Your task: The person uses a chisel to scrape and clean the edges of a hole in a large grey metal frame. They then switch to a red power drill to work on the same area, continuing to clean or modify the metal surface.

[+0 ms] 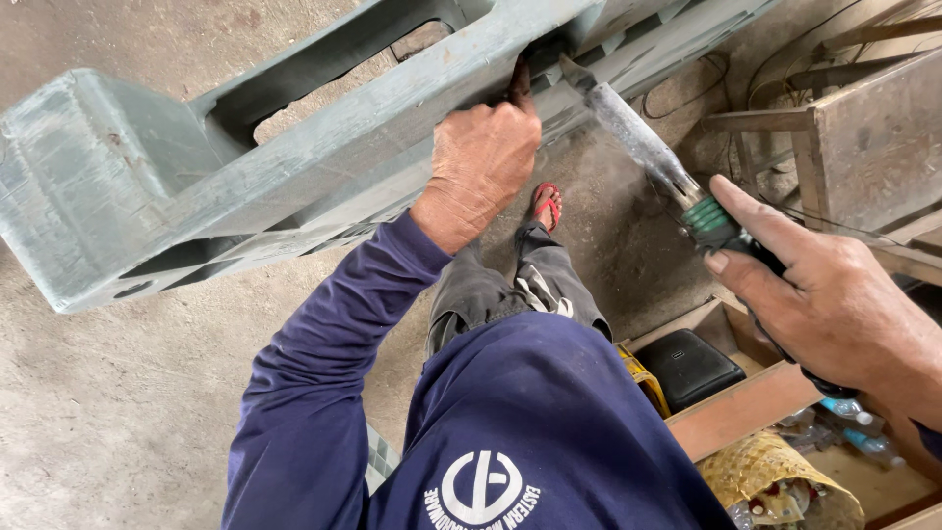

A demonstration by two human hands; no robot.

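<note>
A large grey-green plastic pallet (245, 167) stands tilted on its edge across the top of the view. My left hand (486, 157) presses on its rim, the fingers curled over a dark strip at an opening in the plastic. My right hand (834, 304) grips the dark handle of a hot-air tool (643, 142) with a long grey metal barrel and a green collar. The barrel's tip points at the same opening, just right of my left fingers.
A wooden box (746, 402) at the lower right holds a black case (692, 365), plastic bottles (854, 427) and a woven yellow basket (775, 481). A wooden bench frame (863, 137) and loose cables lie at the upper right. Bare concrete floor (118, 412) spreads to the left.
</note>
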